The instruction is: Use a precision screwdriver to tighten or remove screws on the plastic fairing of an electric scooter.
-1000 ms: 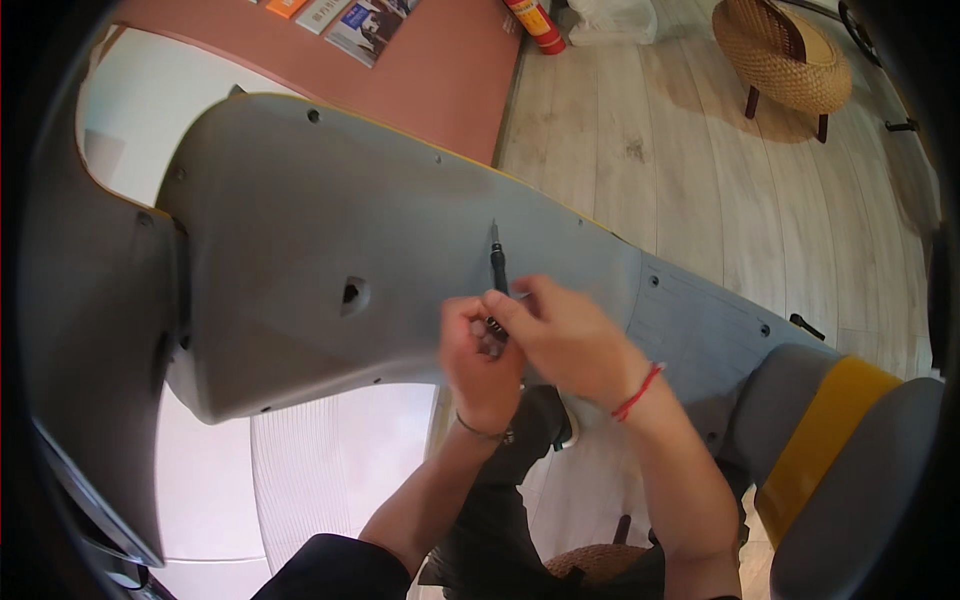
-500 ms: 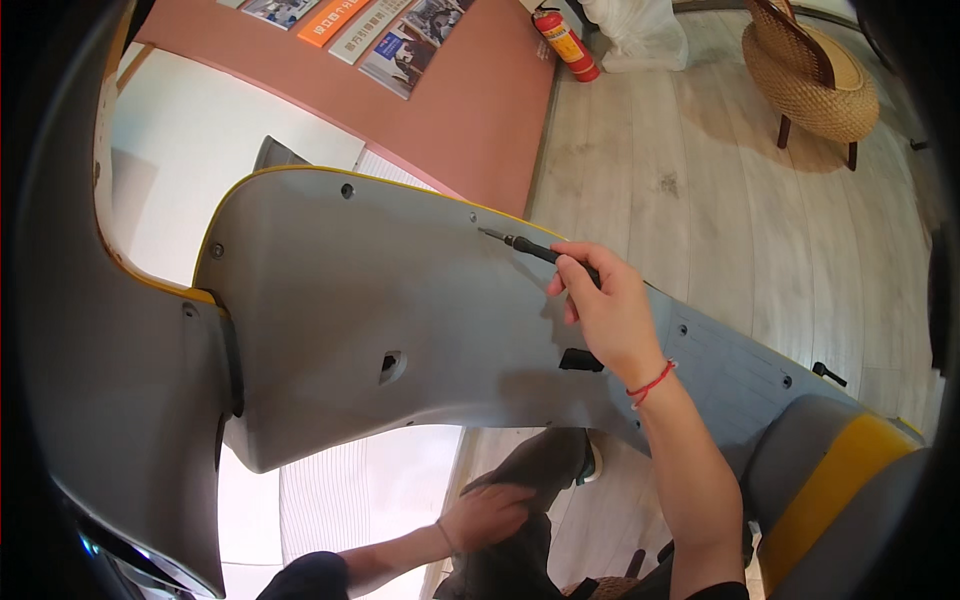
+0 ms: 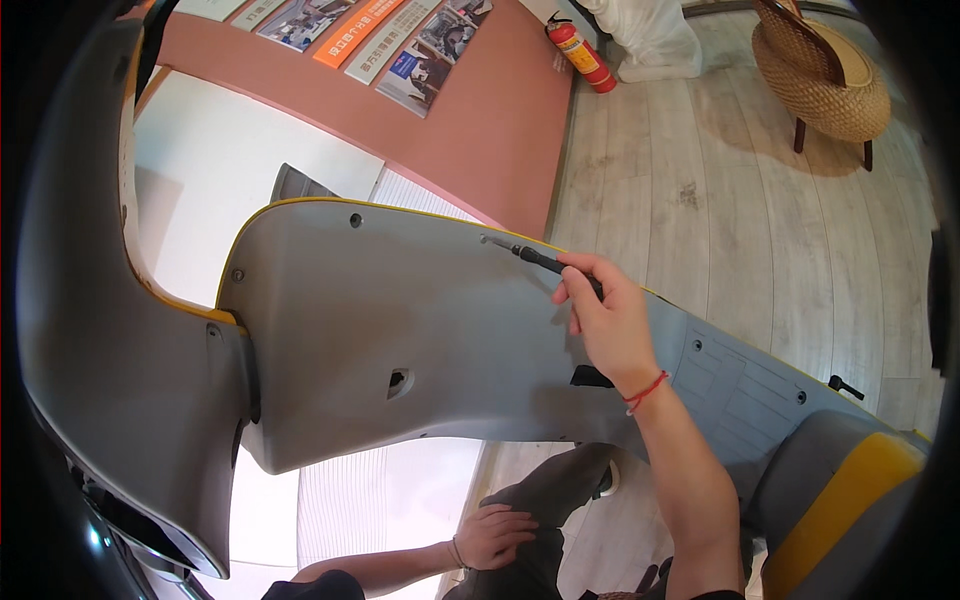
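Observation:
My right hand [image 3: 612, 325] grips a screwdriver [image 3: 545, 261] with a black handle and a thin metal shaft. Its tip meets a small screw hole near the upper, yellow-trimmed edge of a large grey plastic panel [image 3: 320, 310], which looks like part of a scooter's body. More recessed screw holes [image 3: 356, 220] line the panel's border, and a keyhole-like recess [image 3: 400, 382] sits lower down. Below the panel, my left hand [image 3: 496, 537] lies on my dark-trousered leg, fingers extended and holding nothing.
A curved grey body section [image 3: 80, 240] rises at the left. At the lower right is a grey and yellow seat-like part [image 3: 850, 500]. Beyond the panel stand a red fire extinguisher [image 3: 582, 55], a white plastic-wrapped bundle [image 3: 645, 38] and a woven chair [image 3: 825, 85].
The screwdriver tip has gone from just beside the screw hole onto it. My left hand, blurred before, now rests still on my leg. The whole view has shifted slightly.

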Demonstrator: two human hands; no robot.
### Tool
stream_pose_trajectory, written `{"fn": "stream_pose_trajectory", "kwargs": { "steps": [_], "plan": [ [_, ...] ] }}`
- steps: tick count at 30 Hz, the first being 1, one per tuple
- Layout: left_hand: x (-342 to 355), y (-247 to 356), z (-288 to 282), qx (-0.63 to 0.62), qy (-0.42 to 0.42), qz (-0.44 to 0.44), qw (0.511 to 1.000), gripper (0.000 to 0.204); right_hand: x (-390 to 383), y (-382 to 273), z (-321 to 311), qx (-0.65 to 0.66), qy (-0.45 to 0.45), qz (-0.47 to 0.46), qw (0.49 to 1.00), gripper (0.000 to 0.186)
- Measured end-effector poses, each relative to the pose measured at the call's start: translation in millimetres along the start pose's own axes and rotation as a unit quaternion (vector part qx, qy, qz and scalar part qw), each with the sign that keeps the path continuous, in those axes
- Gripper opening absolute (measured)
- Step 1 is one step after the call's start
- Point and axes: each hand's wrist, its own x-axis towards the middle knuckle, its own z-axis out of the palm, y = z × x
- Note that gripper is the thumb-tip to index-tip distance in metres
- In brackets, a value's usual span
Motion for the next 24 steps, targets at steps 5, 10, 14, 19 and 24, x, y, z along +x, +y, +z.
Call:
{"fn": "stream_pose_trajectory", "kwargs": {
  "steps": [5,10,14,19,24],
  "plan": [
    [-6.1,-4.5,2.7,-0.011,0.011,0.010,1.000,0.033,1.3,1.7,2.1,0.006,-0.006,0.009,1.000,0.024],
    [-5.1,-5.8,4.6,-0.017,0.041,0.034,0.998,0.034,1.2,-0.7,3.7,0.024,-0.008,0.002,1.000,0.024],
    [-4.0,-5.9,4.8,-0.014,0.041,0.041,0.998,0.035,-0.2,-1.3,5.1,0.012,0.004,0.001,1.000,0.024],
    [-4.1,-5.8,5.5,-0.015,0.040,0.042,0.998,0.036,-0.2,-2.7,3.7,0.000,0.004,0.007,1.000,0.023],
    [-4.9,-5.9,3.1,-0.022,0.034,0.050,0.998,0.034,0.7,-0.1,6.2,0.001,0.008,0.007,1.000,0.024]
  ]
}}
